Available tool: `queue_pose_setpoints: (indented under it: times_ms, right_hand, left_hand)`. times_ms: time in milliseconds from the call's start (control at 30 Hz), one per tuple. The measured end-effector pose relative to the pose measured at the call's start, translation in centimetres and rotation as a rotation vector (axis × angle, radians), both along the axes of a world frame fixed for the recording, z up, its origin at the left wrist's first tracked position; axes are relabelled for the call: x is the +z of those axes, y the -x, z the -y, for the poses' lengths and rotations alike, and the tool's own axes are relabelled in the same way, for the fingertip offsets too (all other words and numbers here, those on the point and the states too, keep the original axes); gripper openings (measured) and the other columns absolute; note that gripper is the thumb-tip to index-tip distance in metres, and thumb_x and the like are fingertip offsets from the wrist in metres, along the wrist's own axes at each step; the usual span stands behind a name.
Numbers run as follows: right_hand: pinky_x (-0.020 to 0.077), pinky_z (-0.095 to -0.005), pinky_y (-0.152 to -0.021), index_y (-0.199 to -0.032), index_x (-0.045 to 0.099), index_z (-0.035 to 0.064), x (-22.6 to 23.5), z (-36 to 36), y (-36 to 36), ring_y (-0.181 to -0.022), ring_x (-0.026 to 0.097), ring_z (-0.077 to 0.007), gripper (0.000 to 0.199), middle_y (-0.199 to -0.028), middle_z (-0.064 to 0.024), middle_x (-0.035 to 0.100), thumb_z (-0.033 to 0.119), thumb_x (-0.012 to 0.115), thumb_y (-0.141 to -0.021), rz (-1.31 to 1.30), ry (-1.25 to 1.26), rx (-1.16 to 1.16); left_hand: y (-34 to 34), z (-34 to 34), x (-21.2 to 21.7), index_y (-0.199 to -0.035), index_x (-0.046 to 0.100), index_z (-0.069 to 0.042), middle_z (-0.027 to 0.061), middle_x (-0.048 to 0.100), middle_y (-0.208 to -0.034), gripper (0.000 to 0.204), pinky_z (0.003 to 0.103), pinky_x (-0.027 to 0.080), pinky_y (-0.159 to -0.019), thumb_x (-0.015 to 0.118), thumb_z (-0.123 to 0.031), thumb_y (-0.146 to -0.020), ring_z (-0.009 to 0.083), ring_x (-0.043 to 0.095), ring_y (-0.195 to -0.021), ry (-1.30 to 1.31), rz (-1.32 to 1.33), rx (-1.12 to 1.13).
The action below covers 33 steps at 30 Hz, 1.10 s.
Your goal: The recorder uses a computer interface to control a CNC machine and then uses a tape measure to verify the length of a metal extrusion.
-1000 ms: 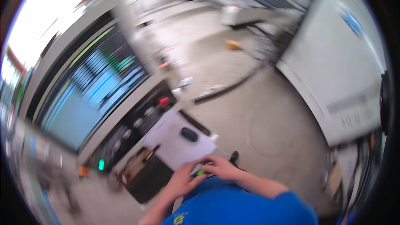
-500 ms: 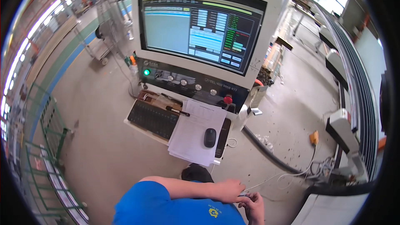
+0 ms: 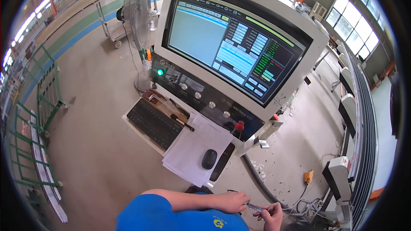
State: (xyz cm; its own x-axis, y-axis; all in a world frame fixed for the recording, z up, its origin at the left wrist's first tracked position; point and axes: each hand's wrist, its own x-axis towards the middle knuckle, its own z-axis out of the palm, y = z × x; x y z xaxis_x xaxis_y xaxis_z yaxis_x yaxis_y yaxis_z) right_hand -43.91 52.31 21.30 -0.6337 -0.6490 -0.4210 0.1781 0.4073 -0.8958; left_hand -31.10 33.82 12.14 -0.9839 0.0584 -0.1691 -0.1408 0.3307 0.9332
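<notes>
My left hand (image 3: 233, 201) and my right hand (image 3: 270, 216) meet low at the frame's bottom, in front of my blue shirt. Both pinch a small slim clear object (image 3: 254, 207), the left at one end, the right at the other. Above them stands a machine console with a large lit screen (image 3: 233, 45), a knob panel (image 3: 201, 98) with a green lamp and a red button, and a shelf carrying a black keyboard (image 3: 154, 122), a stack of papers (image 3: 192, 149) and a black mouse (image 3: 209, 158).
A standing fan (image 3: 138, 13) and a cart are at the back left. Green metal racks (image 3: 40, 115) line the left side. Cables and a hose (image 3: 261, 184) run over the concrete floor at the right, by an orange box and a long machine.
The view has swung from a blurred tilted look to face the console squarely. My hands have stayed together near my chest, holding the small object.
</notes>
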Motion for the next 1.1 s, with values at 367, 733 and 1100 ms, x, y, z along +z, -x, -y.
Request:
queue_pose_setpoints:
  times_ms: [367, 733, 1100]
  right_hand:
    - [0.0551, -0.0263, -0.064, -0.09, 0.04, 0.0007, -2.2, 8.8, 5.5, -0.081, 0.073, -0.0217, 0.024, -0.105, -0.0283, 0.071, -0.006, 0.063, -0.088, 0.041, 0.056, 0.554]
    - [0.0564, -0.0417, -0.081, -0.111, 0.057, 0.0016, -5.5, 4.2, 23.2, -0.089, 0.072, -0.0322, 0.038, -0.097, -0.0179, 0.073, 0.033, 0.069, -0.094, -0.23, 0.04, 0.648]
    - [0.0549, -0.042, -0.085, -0.113, 0.06, 0.0029, -8.9, -16.1, 50.5, -0.095, 0.071, -0.0332, 0.044, -0.101, -0.0185, 0.073, 0.044, 0.063, -0.098, -0.36, -0.089, -0.169]
  left_hand:
    - [-1.2, 2.0, -0.2, -0.114, 0.06, -0.002, 0.0218, 0.064, -0.115, 0.045, 0.048, 0.048, -0.094, 0.056, -0.044, -0.1, 0.0403, 0.062, -0.11, -0.002, 0.218, 0.405]
    - [16.9, -1.2, -0.4, -0.106, 0.066, -0.001, 0.0191, 0.07, -0.102, 0.038, 0.042, 0.051, -0.084, 0.061, -0.038, -0.098, 0.0322, 0.067, -0.097, 0.116, 0.3, 0.384]
    - [54.7, -8.9, 1.1, -0.11, 0.069, -0.001, 0.0224, 0.071, -0.102, 0.032, 0.044, 0.053, -0.083, 0.064, -0.031, -0.098, 0.0394, 0.068, -0.093, 0.221, 0.061, -0.095]
